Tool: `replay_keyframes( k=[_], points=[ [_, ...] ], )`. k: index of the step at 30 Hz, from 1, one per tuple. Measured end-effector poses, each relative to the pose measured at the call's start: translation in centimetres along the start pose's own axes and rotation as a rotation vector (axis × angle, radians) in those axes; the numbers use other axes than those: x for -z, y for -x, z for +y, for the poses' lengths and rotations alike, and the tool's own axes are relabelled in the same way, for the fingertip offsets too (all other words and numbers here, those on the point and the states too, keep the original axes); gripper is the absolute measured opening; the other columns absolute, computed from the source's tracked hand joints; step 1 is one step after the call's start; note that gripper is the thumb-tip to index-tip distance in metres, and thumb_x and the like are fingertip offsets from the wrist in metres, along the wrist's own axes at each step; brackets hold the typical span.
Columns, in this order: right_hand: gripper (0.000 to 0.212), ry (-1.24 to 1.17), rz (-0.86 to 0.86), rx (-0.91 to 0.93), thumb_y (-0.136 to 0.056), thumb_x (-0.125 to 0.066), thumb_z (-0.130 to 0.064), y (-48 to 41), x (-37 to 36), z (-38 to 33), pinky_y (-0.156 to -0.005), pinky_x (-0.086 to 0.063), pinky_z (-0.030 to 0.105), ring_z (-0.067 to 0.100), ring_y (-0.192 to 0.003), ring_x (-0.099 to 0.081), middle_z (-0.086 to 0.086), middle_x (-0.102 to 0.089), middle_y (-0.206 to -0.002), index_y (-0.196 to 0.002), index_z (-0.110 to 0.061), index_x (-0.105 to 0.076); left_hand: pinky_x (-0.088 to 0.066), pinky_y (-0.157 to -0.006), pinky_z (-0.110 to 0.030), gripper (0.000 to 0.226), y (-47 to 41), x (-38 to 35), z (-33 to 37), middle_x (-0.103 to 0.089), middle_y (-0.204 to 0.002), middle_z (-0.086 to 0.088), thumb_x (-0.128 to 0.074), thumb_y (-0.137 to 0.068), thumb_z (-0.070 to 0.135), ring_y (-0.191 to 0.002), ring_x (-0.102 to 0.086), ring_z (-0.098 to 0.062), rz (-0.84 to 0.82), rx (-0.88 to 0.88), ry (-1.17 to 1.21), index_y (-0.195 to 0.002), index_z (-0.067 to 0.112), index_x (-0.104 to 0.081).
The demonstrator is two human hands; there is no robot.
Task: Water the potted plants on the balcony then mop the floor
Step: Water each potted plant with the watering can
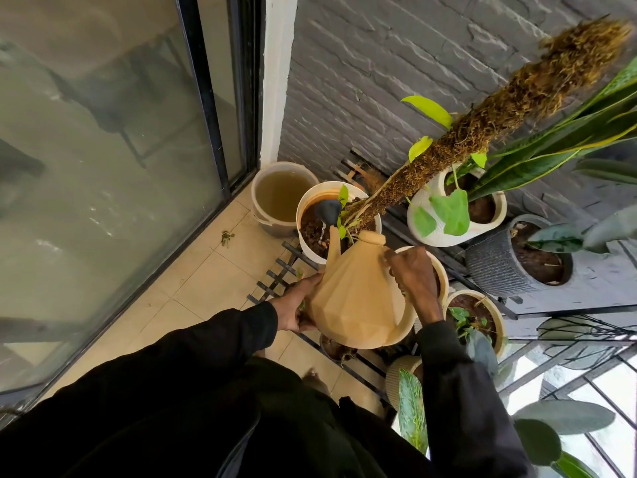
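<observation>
Tan in colour, a faceted plastic watering can [358, 298] is being tipped spout-first over a round white plastic pot [308, 251], just in front of that pot. A thin stream of water [322, 233] is being poured from the spout onto the dark soil inside the white pot. The can's curved handle is being gripped by the right hand [412, 276], fingers wrapped round it, in front of the white pot and to its right. The can's lower body is being cupped by the left hand [298, 307], thumb on the side and fingers curled underneath, directly in front of the white pot.

A shaggy brown moss pole [499, 108] is being held by the white pot's soil, leaning up and to the right out of it, with yellow-green leaves along it. A translucent plastic bucket of murky water [263, 220] is being kept just behind and left of the white pot. A cream textured ceramic pot [444, 239] is being kept to the white pot's right, and a dark grey ribbed pot [489, 267] farther right again.
</observation>
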State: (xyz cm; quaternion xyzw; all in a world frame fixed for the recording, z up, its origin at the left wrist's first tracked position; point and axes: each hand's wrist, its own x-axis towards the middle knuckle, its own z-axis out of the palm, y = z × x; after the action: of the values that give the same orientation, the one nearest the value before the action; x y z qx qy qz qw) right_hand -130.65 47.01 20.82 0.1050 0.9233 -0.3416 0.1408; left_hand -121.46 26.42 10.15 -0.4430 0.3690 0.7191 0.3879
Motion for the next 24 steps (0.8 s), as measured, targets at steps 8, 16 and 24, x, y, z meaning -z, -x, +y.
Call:
replay_keyframes(
  k=[8, 16, 24],
  points=[
    [0.046, -0.213, 0.09, 0.059, -0.095, -0.072, -0.03, 3.6, -0.1, 3.7, -0.061, -0.045, 0.039, 0.026, -0.06, -0.051, 0.03, -0.065, -0.072, -0.073, 0.01, -0.067, -0.056, -0.096, -0.056, 0.086, 0.1, -0.7, -0.8, -0.055, -0.131, -0.018, -0.084, -0.072, 0.056, -0.116, -0.058, -0.039, 0.002, -0.067, 0.015, -0.138, 0.02, -0.043],
    [0.045, -0.26, 0.144, 0.159, -0.1, -0.072, -0.026, 5.6, 0.8, 6.3, -0.064, -0.053, 0.036, 0.043, -0.062, -0.059, 0.03, -0.07, -0.076, -0.08, 0.014, -0.072, -0.051, -0.102, -0.055, 0.094, 0.7, -2.3, -1.7, -0.055, -0.136, -0.015, -0.091, -0.068, 0.042, -0.12, -0.055, -0.037, 0.042, -0.177, 0.065, -0.146, 0.02, -0.042],
    [0.055, -0.348, 0.185, 0.234, -0.098, -0.072, -0.041, 4.8, 2.1, 9.0, -0.067, -0.055, 0.054, 0.048, -0.068, -0.06, 0.028, -0.067, -0.073, -0.074, 0.008, -0.068, -0.044, -0.109, -0.051, 0.071, 2.1, -5.1, -2.6, -0.051, -0.138, -0.008, -0.083, -0.08, 0.038, -0.124, -0.051, -0.031, 0.049, -0.281, 0.089, -0.139, 0.027, -0.046]
  ],
)
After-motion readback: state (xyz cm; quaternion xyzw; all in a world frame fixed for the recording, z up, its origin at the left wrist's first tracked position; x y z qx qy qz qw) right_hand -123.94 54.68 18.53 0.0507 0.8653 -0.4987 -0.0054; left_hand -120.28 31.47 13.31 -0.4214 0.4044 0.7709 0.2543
